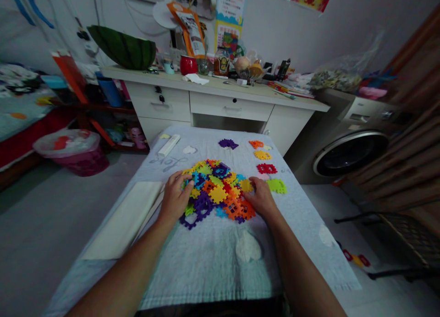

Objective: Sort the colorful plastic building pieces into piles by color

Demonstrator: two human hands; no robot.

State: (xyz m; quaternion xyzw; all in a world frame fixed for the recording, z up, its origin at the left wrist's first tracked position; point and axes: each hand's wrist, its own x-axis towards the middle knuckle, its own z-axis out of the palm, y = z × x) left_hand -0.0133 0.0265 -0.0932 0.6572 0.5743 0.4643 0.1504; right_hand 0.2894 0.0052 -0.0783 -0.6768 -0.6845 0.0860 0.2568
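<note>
A heap of interlocking plastic puzzle pieces in yellow, orange, purple, blue, green and red lies in the middle of the cloth-covered table. At its left edge rests my left hand, fingers apart and touching the outer pieces. My right hand lies against the right side, its fingertips by a yellow piece; thumb and fingers are spread. Just beyond that hand is a lime green piece. Farther back sit red pieces, yellow pieces, orange pieces and purple pieces.
A white box and a folded pale sheet lie on the table's left side. Behind stands a white desk with a cut watermelon and jars. A washing machine is right, a pink bin left.
</note>
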